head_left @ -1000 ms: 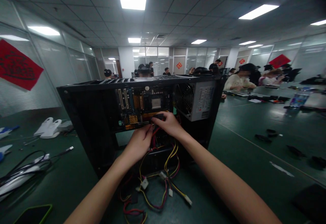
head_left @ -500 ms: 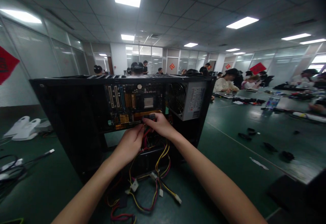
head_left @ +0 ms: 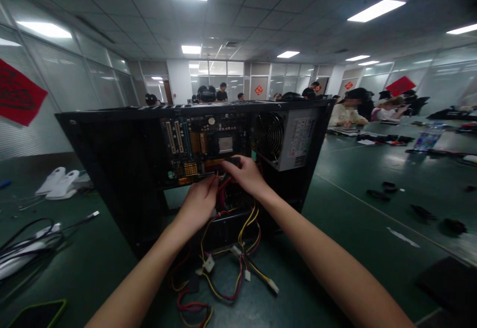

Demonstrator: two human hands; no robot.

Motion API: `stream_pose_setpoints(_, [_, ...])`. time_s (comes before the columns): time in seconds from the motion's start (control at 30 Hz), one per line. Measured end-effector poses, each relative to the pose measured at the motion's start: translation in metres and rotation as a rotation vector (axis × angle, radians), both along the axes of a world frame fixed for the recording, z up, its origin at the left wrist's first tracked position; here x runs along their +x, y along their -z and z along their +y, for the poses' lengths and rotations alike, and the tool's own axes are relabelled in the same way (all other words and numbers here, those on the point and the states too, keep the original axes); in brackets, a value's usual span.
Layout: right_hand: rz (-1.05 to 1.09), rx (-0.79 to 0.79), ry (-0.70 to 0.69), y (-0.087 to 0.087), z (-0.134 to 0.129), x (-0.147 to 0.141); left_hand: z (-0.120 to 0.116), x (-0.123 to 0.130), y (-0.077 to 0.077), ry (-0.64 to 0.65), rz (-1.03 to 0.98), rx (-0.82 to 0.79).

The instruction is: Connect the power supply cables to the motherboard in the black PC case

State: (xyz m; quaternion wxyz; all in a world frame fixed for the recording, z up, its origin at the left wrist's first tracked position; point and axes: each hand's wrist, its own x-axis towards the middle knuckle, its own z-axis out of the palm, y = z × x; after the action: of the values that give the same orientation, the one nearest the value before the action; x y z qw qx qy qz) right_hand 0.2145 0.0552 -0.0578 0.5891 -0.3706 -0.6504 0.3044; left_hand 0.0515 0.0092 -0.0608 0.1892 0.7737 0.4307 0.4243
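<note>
An open black computer case [head_left: 100, 169] stands on the table, its inside facing me. Within it are a motherboard [head_left: 242, 124] and a grey power supply [head_left: 298, 136] with a round fan. At the motherboard's lower edge my left hand [head_left: 197, 201] is closed in a pinch on a thin cable, its tip hidden by the fingers. Just right of it, my right hand [head_left: 249, 174] is closed around a bundle of cables with red wires [head_left: 222, 198]; something dark shows above its fingers. Loose power cables [head_left: 238, 288] with white plugs hang out onto the table below.
White plastic stands [head_left: 61, 184] and coiled cables [head_left: 30, 248] lie on the left. A green-edged phone-like object [head_left: 39, 314] is at the lower left. Small black parts [head_left: 421, 212] and a water bottle [head_left: 428, 138] are on the right. Several people sit farther back.
The whole view has shifted, so the case and hands appear slightly farther right. Both hands keep nearly the same place and grip at the motherboard's lower edge.
</note>
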Motion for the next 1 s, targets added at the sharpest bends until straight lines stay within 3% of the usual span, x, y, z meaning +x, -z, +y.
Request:
stream_pose_setpoints(0.2, [0.013, 0.004, 0.072, 0.001, 0.005, 0.005, 0.003, -0.002, -0.002, -0.1, 0.0, -0.078])
stream_pose_setpoints(0.3, [0.014, 0.002, 0.054, -0.001, -0.001, 0.005, 0.001, -0.001, -0.003, -0.069, -0.074, -0.047])
stream_pose_setpoints(0.43, [0.041, 0.11, -0.026, -0.005, -0.012, 0.001, -0.006, 0.001, -0.007, 0.011, -0.247, -0.02])
stream_pose_setpoints(0.63, [-0.003, 0.172, -0.049, -0.004, -0.012, 0.004, -0.013, 0.003, -0.013, 0.036, -0.271, 0.008])
stream_pose_setpoints(0.87, [-0.256, 0.099, -0.36, 0.003, -0.009, 0.012, -0.013, 0.003, -0.012, -0.055, -0.311, 0.012])
stream_pose_setpoints(1.0, [-0.532, 0.151, -0.388, 0.006, -0.008, 0.014, -0.009, 0.001, -0.009, -0.073, -0.269, -0.001])
